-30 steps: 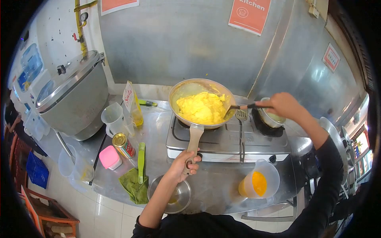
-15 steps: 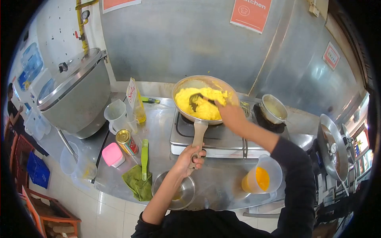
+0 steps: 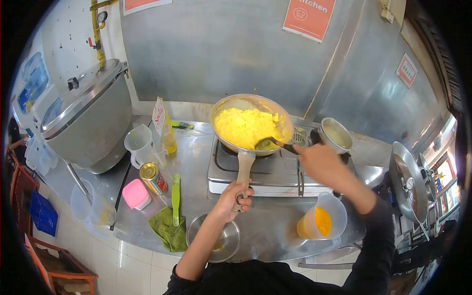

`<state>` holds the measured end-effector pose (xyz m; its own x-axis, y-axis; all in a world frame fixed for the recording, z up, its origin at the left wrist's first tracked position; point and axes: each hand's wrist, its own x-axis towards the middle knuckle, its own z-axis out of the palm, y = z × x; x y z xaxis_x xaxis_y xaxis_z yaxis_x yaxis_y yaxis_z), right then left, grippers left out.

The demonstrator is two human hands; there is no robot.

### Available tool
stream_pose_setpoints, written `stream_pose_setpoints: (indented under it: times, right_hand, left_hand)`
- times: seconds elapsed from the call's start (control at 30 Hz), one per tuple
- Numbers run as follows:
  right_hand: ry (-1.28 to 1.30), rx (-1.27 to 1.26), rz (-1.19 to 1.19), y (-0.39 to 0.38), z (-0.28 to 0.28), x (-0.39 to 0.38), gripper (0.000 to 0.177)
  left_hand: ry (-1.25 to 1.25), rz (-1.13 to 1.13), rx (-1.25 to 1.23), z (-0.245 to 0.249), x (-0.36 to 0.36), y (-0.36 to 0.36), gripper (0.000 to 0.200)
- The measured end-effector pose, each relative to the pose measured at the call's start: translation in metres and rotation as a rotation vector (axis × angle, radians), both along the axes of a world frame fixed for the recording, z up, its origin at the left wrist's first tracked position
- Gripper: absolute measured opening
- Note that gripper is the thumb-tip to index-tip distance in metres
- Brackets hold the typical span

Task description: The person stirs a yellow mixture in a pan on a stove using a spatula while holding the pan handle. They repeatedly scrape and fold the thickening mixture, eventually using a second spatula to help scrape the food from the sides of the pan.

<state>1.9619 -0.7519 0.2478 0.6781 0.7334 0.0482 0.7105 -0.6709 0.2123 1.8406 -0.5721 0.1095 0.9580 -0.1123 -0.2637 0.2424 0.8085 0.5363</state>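
Note:
A metal frying pan (image 3: pixel 275 110) full of yellow scrambled egg (image 3: pixel 243 128) sits tilted on the left burner of a steel gas stove (image 3: pixel 275 172). My left hand (image 3: pixel 235 195) grips the end of the pan's beige handle. My right hand (image 3: pixel 319 161) holds a dark spatula (image 3: pixel 271 143), whose head rests at the near right edge of the egg inside the pan.
A small pot (image 3: pixel 335 134) stands on the right burner. A jug of beaten egg (image 3: pixel 322 221) and a steel bowl (image 3: pixel 226 243) stand at the counter's front. To the left are a green cloth (image 3: pixel 166 231), green scraper (image 3: pixel 175 191), can (image 3: pixel 152 178), pink box (image 3: pixel 134 193), measuring jug (image 3: pixel 140 143) and big cooker (image 3: pixel 83 118).
My right hand drew back toward me and to the right, dragging the spatula from the middle of the egg to the pan's near right edge. My left hand stayed on the handle.

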Motion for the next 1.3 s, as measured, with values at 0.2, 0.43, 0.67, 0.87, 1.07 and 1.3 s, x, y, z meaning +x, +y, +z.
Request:
stream_pose_setpoints:
  times: [0.2, 0.43, 0.67, 0.87, 1.07, 1.3]
  right_hand:
    - [-0.21, 0.16, 0.064, 0.063, -0.052, 0.081, 0.03]
    - [-0.155, 0.01, -0.057, 0.036, 0.067, 0.031, 0.025]
    - [-0.117, -0.028, -0.029, 0.033, -0.005, 0.052, 0.017]
    - [-0.276, 0.017, 0.05, 0.061, 0.016, 0.093, 0.013]
    - [-0.166, -0.239, 0.058, 0.08, 0.082, 0.025, 0.02]
    - [-0.185, -0.245, 0.01, 0.096, 0.01, 0.05, 0.012]
  left_hand:
    - [-0.025, -0.008, 0.01, -0.002, 0.001, 0.0, 0.029]
    - [-0.035, -0.005, 0.002, -0.002, 0.001, -0.001, 0.029]
    - [-0.023, -0.007, 0.014, -0.003, 0.001, 0.001, 0.029]
    - [-0.037, -0.018, 0.026, -0.005, 0.001, 0.002, 0.027]
    - [-0.048, -0.007, -0.022, -0.004, 0.001, 0.001, 0.026]
    - [-0.059, 0.058, -0.036, -0.008, 0.001, -0.002, 0.026]
